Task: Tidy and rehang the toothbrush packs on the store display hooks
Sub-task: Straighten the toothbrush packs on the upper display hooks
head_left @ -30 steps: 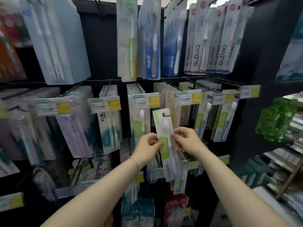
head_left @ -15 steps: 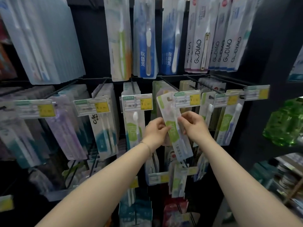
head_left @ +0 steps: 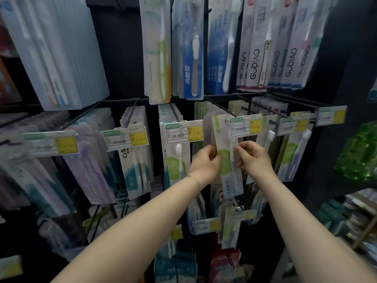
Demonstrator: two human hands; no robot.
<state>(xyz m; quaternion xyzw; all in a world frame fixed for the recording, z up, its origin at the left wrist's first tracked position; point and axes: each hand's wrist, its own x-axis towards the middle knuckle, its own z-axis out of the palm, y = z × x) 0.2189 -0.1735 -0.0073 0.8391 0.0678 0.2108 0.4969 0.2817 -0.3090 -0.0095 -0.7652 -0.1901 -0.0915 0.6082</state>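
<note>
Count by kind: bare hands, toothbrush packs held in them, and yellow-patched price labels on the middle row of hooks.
Bare hands, the left hand and the right hand: 2
Held white-and-green toothbrush pack: 1
Middle-row yellow-patched white price labels: 6
Total: 9

Dim store light, brighter up top, blurry edges, wide-angle warp

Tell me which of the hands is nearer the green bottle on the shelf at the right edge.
Right. The right hand grips the toothbrush pack on the side toward the green bottle; the left hand holds the pack's far side.
</note>
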